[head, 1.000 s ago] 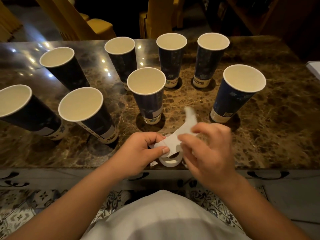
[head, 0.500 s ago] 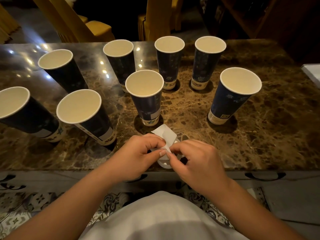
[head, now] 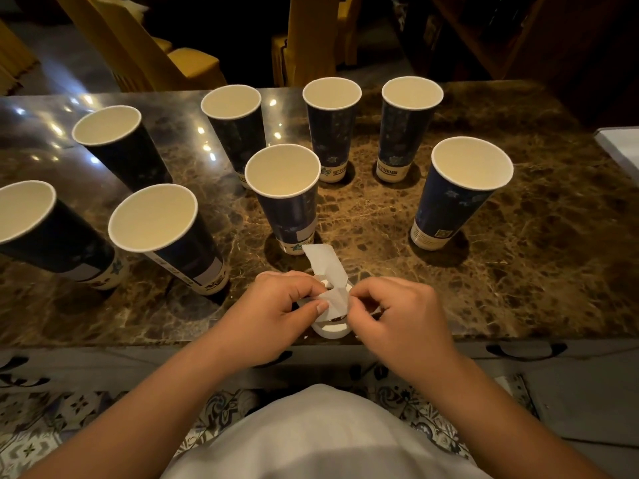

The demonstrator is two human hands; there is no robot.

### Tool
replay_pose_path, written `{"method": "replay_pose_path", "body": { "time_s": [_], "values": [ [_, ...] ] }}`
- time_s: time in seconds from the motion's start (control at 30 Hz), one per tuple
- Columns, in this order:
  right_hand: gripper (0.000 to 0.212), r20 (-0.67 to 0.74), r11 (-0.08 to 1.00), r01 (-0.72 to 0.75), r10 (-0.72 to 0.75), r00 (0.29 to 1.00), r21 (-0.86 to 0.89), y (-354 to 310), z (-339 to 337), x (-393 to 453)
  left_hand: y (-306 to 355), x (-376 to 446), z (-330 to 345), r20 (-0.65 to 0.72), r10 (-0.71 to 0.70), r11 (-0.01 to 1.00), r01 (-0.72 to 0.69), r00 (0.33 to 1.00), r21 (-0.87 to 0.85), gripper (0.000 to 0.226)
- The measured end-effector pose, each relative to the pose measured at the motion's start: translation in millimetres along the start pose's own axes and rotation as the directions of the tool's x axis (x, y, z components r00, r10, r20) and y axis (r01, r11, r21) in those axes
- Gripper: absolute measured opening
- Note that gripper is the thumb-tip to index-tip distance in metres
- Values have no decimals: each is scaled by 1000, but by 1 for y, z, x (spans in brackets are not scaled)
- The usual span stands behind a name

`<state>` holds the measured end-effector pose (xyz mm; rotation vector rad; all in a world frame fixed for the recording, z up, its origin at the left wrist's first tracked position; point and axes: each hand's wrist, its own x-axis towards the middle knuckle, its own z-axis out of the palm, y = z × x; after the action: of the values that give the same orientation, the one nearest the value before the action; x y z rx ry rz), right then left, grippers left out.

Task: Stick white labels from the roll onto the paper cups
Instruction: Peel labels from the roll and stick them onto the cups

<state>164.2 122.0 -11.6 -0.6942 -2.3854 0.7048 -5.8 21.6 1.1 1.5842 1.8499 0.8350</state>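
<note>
Eight dark blue paper cups stand upright on the brown marble desk (head: 518, 288), mouths open and cream inside. Four form a back row: one at far left (head: 117, 146), then (head: 235, 126), (head: 332, 126) and (head: 408, 126). Nearer the front edge sit four more: the outermost left cup (head: 38, 233), its neighbour (head: 166, 236), a middle cup (head: 283, 198) and a right cup (head: 460, 195) standing well apart from the others. Pale rectangular patches show low on the sides of the three nearer left and middle cups.

At the front edge of the desk, just before the middle cup, both hands meet over the label roll (head: 332, 328), which rests on the desk. The left hand (head: 276, 312) has its fingers curled and pinches the loose white strip (head: 326, 267) between thumb and forefinger. The right hand (head: 397, 312), also curled, pinches at the strip's edge from the other side. The strip's free end stands up toward the middle cup's base.

Yellow chairs (head: 193, 67) stand behind the desk. A pale flat object (head: 622, 146) lies at the desk's right edge.
</note>
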Motion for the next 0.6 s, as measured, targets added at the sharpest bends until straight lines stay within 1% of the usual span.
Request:
{"method": "replay_pose_path", "body": {
  "time_s": [0.07, 0.13, 0.2, 0.27, 0.3, 0.33, 0.37, 0.4, 0.43, 0.47, 0.5, 0.53, 0.57, 0.6],
  "values": [
    [10, -31, 993, -83, 86, 996, 81, 3, -7, 2, 2, -2, 1, -41, -44, 999, 44, 998, 15, 16],
    [14, -78, 976, -157, 170, 982, 151, 6, -15, 3, 3, -6, 4, -80, -87, 996, 87, 993, -1, 17],
    [15, -124, 961, -206, 230, 965, 182, 11, -21, 4, 4, -7, 8, -109, -132, 991, 129, 985, -29, 24],
    [14, -172, 959, -229, 258, 951, 168, 15, -27, 3, 4, -6, 11, -139, -152, 987, 157, 979, 24, 34],
    [13, -214, 971, -212, 232, 949, 112, 17, -30, 3, 4, -6, 12, -188, -130, 983, 151, 974, 102, 40],
    [12, -261, 987, -163, 158, 952, 6, 19, -33, 2, 6, -5, 12, -241, -81, 972, 130, 967, 196, 46],
    [11, -294, 986, -94, 50, 955, -136, 20, -35, 1, 10, -4, 12, -289, -14, 956, 97, 957, 275, 51],
    [12, -306, 966, -22, -60, 950, -259, 20, -36, 0, 16, -3, 12, -332, 53, 950, 55, 942, 309, 50],
    [15, -304, 940, 40, -150, 941, -339, 19, -37, -2, 23, -2, 13, -361, 77, 956, 34, 929, 292, 42],
    [17, -296, 919, 93, -218, 930, -384, 18, -38, -3, 32, -2, 13, -372, 42, 981, 33, 927, 192, 29],
    [19, -288, 902, 137, -270, 919, -409, 16, -38, -4, 43, 1, 13, -348, -74, 997, 76, 935, -7, 21],
    [19, -277, 890, 173, -308, 910, -423, 13, -38, -5, 51, 6, 12, -252, -235, 952, 170, 939, -255, 24],
    [19, -265, 881, 200, -334, 904, -430, 11, -37, -5, 56, 10, 11, -122, -364, 849, 276, 923, -451, 29],
    [19, -258, 874, 224, -358, 897, -431, 9, -36, -6, 61, 14, 10, 6, -448, 730, 370, 894, -575, 33]
  ]
}}
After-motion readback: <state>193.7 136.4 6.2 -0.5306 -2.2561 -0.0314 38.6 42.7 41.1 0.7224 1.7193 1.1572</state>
